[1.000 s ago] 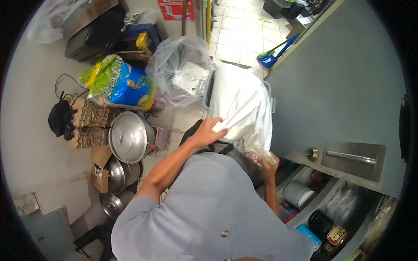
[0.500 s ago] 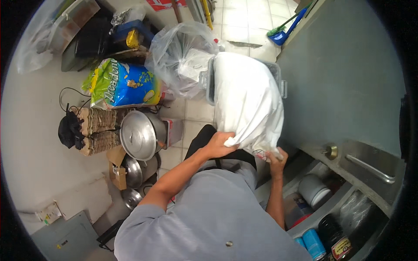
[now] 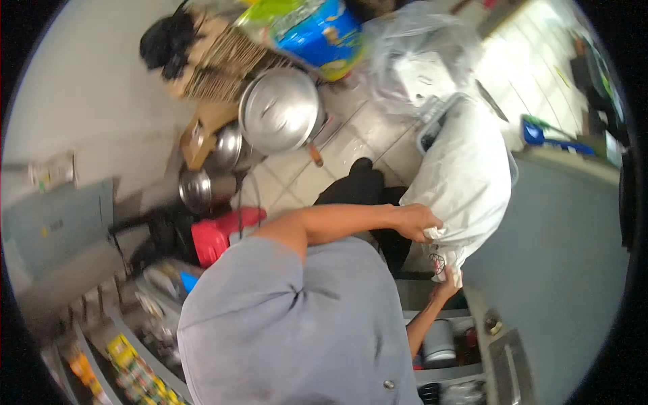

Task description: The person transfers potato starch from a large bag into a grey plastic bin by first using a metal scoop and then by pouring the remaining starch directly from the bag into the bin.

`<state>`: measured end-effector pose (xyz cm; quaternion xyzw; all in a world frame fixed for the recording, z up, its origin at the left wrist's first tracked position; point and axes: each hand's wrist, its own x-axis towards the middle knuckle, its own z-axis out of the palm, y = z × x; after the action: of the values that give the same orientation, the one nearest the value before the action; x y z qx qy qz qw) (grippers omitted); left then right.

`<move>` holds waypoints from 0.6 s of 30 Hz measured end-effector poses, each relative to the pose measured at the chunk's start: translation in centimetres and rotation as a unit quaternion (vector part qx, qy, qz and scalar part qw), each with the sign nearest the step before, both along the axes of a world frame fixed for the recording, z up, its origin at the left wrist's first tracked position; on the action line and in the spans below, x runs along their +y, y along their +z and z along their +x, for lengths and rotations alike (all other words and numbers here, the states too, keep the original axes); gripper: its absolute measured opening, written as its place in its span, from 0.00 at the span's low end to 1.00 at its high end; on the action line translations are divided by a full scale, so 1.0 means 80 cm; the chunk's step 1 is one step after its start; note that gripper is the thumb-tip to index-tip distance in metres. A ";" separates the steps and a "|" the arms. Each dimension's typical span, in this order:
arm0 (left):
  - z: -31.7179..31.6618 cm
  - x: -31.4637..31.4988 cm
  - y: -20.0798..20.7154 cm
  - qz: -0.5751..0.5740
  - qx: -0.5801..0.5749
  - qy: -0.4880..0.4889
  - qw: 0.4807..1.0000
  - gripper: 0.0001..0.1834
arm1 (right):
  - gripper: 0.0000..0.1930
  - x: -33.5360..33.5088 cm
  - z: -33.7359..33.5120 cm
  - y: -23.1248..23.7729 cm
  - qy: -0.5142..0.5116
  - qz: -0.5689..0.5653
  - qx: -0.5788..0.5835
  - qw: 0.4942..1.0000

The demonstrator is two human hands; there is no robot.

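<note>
A large white sack (image 3: 469, 169) stands tilted beside a grey counter (image 3: 560, 270), its top end over a grey bin (image 3: 432, 125). My left hand (image 3: 418, 223) grips a bunch of the sack's fabric at its lower left side. Just below, my right hand (image 3: 447, 283) holds the sack's bottom corner, reaching up from near the counter's edge. My grey-shirted shoulder and back fill the lower middle of the view and hide the floor beneath.
A clear plastic bag (image 3: 418, 61) sits behind the sack. A big metal pot with lid (image 3: 280, 111), smaller pots (image 3: 202, 189), folded cardboard (image 3: 223, 64) and a blue-green bag (image 3: 317, 30) crowd the tiled floor. A red stool (image 3: 219, 233) stands left. Shelves with containers (image 3: 439, 344) lie under the counter.
The view has swung round and the sack now sits further right. Both hands keep their hold, the left lower on the sack's side, the right still at its bottom corner.
</note>
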<state>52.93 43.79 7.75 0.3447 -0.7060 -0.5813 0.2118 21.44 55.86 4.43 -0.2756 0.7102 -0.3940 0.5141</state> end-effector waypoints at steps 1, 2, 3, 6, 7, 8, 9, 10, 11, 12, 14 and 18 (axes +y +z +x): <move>0.007 -0.006 -0.002 0.012 -0.005 0.030 0.999 0.18 | 0.18 -0.018 0.026 0.025 -0.020 0.035 -0.030 0.999; 0.004 -0.012 -0.005 -0.018 -0.010 0.018 1.000 0.18 | 0.17 -0.024 0.036 0.048 -0.056 0.068 -0.047 0.995; 0.002 -0.015 -0.005 -0.048 -0.016 0.002 0.999 0.18 | 0.17 -0.020 0.033 0.050 -0.047 0.078 -0.041 0.995; -0.001 -0.008 -0.008 0.020 0.000 -0.012 1.000 0.25 | 0.16 -0.017 0.030 0.048 -0.048 0.086 -0.027 0.995; 0.000 -0.009 -0.008 0.057 0.037 -0.018 0.998 0.28 | 0.14 -0.015 0.026 0.048 -0.071 0.100 -0.050 0.991; 0.004 -0.016 -0.007 0.075 0.004 -0.031 0.997 0.34 | 0.14 -0.021 0.025 0.048 -0.079 0.095 -0.048 0.991; 0.017 -0.044 0.018 0.133 -0.047 -0.099 0.985 0.35 | 0.14 -0.022 0.024 0.045 -0.098 0.089 -0.046 0.990; 0.027 -0.062 0.029 0.186 -0.017 -0.088 0.979 0.36 | 0.14 -0.025 0.023 0.043 -0.117 0.079 -0.040 0.989; 0.035 -0.073 0.025 0.224 -0.003 -0.041 0.974 0.34 | 0.14 -0.031 0.028 0.040 -0.154 0.063 -0.041 0.985; 0.047 -0.096 0.022 0.241 -0.028 -0.015 0.970 0.31 | 0.18 -0.033 0.034 0.039 -0.178 0.072 -0.041 0.980; 0.061 -0.156 0.019 0.304 -0.062 0.037 0.950 0.24 | 0.21 -0.013 0.032 0.036 -0.240 0.078 -0.012 0.968; 0.054 -0.260 -0.077 0.256 -0.159 0.203 0.931 0.31 | 0.13 -0.023 0.028 0.046 -0.216 0.079 -0.013 0.973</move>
<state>57.28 23.00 1.60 0.6117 -0.4723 -0.6242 0.1146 23.71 54.05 8.11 -0.0689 0.7752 -0.4416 0.4464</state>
